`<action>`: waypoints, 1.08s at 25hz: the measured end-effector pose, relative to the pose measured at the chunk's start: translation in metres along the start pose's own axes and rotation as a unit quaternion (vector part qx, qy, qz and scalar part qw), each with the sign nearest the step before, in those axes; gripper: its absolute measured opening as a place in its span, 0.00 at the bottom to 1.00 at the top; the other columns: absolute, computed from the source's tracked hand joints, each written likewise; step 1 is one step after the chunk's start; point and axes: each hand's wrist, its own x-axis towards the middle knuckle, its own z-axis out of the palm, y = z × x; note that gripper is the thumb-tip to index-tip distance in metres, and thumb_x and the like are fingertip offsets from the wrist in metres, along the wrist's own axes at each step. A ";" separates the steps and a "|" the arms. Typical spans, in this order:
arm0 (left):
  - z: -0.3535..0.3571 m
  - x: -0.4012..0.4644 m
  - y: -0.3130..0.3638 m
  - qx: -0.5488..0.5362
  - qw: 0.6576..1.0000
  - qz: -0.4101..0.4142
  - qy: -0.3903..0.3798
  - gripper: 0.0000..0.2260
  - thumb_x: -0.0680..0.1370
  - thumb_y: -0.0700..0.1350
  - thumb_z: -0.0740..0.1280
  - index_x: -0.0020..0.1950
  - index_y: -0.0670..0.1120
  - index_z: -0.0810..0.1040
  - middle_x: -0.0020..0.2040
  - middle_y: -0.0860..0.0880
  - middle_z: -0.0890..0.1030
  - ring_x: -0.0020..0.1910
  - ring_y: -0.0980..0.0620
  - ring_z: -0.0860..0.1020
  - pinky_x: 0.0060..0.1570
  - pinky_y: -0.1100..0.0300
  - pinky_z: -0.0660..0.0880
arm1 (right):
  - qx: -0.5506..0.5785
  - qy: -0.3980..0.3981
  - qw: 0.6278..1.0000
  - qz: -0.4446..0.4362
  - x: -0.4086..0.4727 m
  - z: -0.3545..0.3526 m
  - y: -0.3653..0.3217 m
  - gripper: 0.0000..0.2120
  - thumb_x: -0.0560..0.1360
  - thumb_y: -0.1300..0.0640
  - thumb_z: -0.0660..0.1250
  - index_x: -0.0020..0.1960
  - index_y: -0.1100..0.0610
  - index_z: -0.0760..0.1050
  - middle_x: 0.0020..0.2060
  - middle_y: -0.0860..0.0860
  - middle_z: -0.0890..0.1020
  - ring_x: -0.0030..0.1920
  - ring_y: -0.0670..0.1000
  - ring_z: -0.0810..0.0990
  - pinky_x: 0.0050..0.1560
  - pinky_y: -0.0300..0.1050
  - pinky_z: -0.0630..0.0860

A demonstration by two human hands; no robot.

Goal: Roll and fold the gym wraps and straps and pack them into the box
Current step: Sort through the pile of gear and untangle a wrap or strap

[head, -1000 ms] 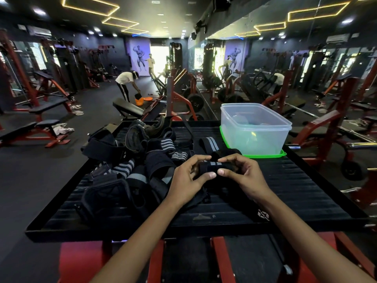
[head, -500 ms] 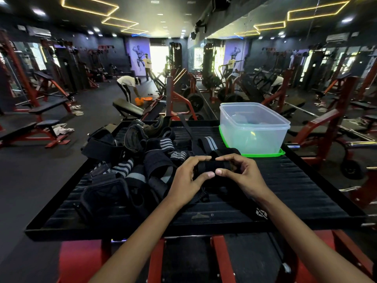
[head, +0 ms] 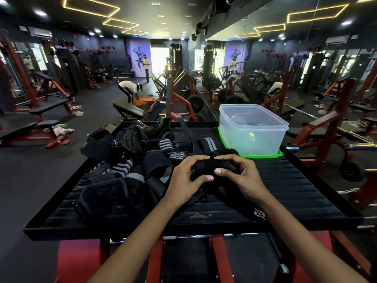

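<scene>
A black wrist wrap (head: pixel 211 167), partly rolled, sits between both hands at the middle of the black ribbed tray (head: pixel 285 193). My left hand (head: pixel 186 181) pinches its left end with thumb and curled fingers. My right hand (head: pixel 239 175) pinches the right end the same way. Its striped tail (head: pixel 208 142) trails away toward the back. A heap of black and grey-striped wraps and straps (head: pixel 130 160) lies on the tray's left half. The clear plastic box (head: pixel 253 129) stands open at the back right on its green lid (head: pixel 263 154).
The tray rests on a red-framed gym machine (head: pixel 216 258). Benches (head: pixel 38 129) and weight machines fill the dark floor all around. A person (head: pixel 130 89) bends over orange objects far behind; another person (head: pixel 146 67) stands near the bright doorway. A mirror wall runs along the right.
Both hands have shifted slightly on the wrap, the fingertips coming over its top while the thumbs press at the front. The roll stays in the same spot.
</scene>
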 end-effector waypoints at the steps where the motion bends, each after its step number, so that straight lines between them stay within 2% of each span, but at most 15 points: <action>1: 0.000 0.000 0.000 0.007 1.000 0.008 0.008 0.17 0.71 0.41 0.75 0.58 0.48 0.79 0.54 0.54 0.81 0.54 0.60 0.79 0.54 0.66 0.75 | 0.001 -0.003 1.000 0.003 0.000 0.000 -0.001 0.20 0.63 0.43 0.78 0.52 0.48 0.83 0.48 0.60 0.82 0.46 0.69 0.77 0.51 0.66 0.75; 3: 0.000 0.000 0.001 0.019 0.999 0.014 0.030 0.14 0.70 0.41 0.76 0.54 0.48 0.80 0.50 0.55 0.82 0.51 0.62 0.79 0.52 0.69 0.73 | -0.001 -0.025 1.000 0.003 -0.002 0.001 -0.005 0.19 0.65 0.47 0.78 0.55 0.49 0.82 0.50 0.58 0.82 0.47 0.65 0.78 0.51 0.62 0.76; 5: -0.001 -0.001 0.003 0.032 0.999 0.006 0.041 0.12 0.71 0.43 0.75 0.52 0.50 0.80 0.48 0.57 0.82 0.50 0.64 0.79 0.49 0.72 0.72 | -0.004 -0.049 0.999 -0.006 -0.004 0.001 -0.009 0.19 0.67 0.56 0.78 0.57 0.51 0.80 0.53 0.52 0.82 0.52 0.56 0.80 0.54 0.51 0.75; 6: -0.002 -0.001 0.003 0.033 0.999 -0.002 0.040 0.11 0.71 0.44 0.75 0.52 0.51 0.80 0.47 0.57 0.82 0.49 0.64 0.79 0.49 0.72 0.73 | -0.006 -0.055 0.998 -0.011 -0.004 0.000 -0.010 0.19 0.67 0.57 0.78 0.56 0.51 0.80 0.53 0.51 0.82 0.53 0.57 0.80 0.54 0.52 0.75; 7: -0.002 -0.001 0.004 0.030 0.999 -0.009 0.036 0.11 0.71 0.45 0.75 0.52 0.51 0.81 0.47 0.56 0.83 0.48 0.64 0.79 0.49 0.71 0.73 | -0.011 -0.055 0.998 -0.012 -0.003 0.000 -0.009 0.19 0.66 0.56 0.78 0.56 0.49 0.80 0.52 0.51 0.81 0.52 0.62 0.78 0.53 0.58 0.75; 9: -0.002 0.000 0.004 0.022 0.999 -0.016 0.027 0.15 0.70 0.45 0.76 0.55 0.51 0.81 0.50 0.56 0.82 0.50 0.64 0.79 0.51 0.70 0.74 | -0.019 -0.041 0.999 -0.013 -0.003 -0.001 -0.007 0.19 0.64 0.48 0.78 0.54 0.47 0.81 0.51 0.53 0.82 0.49 0.68 0.76 0.52 0.65 0.74; 11: -0.002 0.000 0.004 0.019 1.000 -0.008 0.014 0.20 0.68 0.43 0.77 0.58 0.51 0.79 0.54 0.57 0.81 0.54 0.64 0.78 0.54 0.71 0.73 | -0.017 -0.028 0.999 -0.005 -0.004 0.000 -0.006 0.20 0.64 0.43 0.78 0.54 0.47 0.81 0.49 0.55 0.83 0.48 0.69 0.77 0.53 0.65 0.75; 13: -0.002 0.000 0.003 0.020 1.000 0.002 0.013 0.20 0.68 0.41 0.77 0.58 0.50 0.80 0.54 0.56 0.81 0.54 0.62 0.78 0.54 0.68 0.74 | -0.011 -0.025 1.000 0.004 -0.005 0.001 -0.009 0.18 0.65 0.47 0.77 0.53 0.50 0.81 0.49 0.56 0.83 0.51 0.68 0.77 0.54 0.64 0.75; 17: -0.002 -0.001 0.003 0.020 1.000 -0.008 0.021 0.17 0.68 0.39 0.77 0.55 0.51 0.80 0.51 0.55 0.82 0.51 0.62 0.79 0.52 0.67 0.75 | -0.012 -0.075 0.997 -0.016 -0.006 0.000 -0.014 0.18 0.68 0.63 0.76 0.57 0.57 0.79 0.52 0.52 0.82 0.55 0.49 0.80 0.57 0.40 0.75; 19: -0.003 -0.001 0.003 0.008 1.000 -0.015 0.004 0.18 0.68 0.39 0.77 0.55 0.51 0.80 0.51 0.54 0.82 0.52 0.61 0.80 0.53 0.66 0.76 | -0.016 -0.080 0.997 -0.013 -0.007 0.000 -0.015 0.19 0.66 0.65 0.76 0.56 0.58 0.80 0.52 0.51 0.83 0.55 0.47 0.80 0.57 0.37 0.73; 24: -0.004 -0.001 0.005 0.007 0.999 -0.031 -0.039 0.20 0.70 0.39 0.76 0.60 0.50 0.78 0.55 0.54 0.81 0.54 0.64 0.78 0.50 0.73 0.72 | -0.028 -0.063 0.998 0.002 -0.007 0.000 -0.015 0.15 0.68 0.61 0.76 0.54 0.56 0.81 0.50 0.51 0.84 0.54 0.49 0.82 0.58 0.43 0.75; 27: -0.006 -0.002 0.007 0.046 0.999 -0.003 -0.020 0.17 0.69 0.41 0.76 0.56 0.51 0.79 0.53 0.55 0.80 0.53 0.65 0.77 0.48 0.74 0.72 | -0.028 -0.069 0.997 0.017 -0.007 0.000 -0.014 0.14 0.69 0.55 0.75 0.53 0.57 0.81 0.48 0.52 0.84 0.53 0.52 0.82 0.57 0.45 0.76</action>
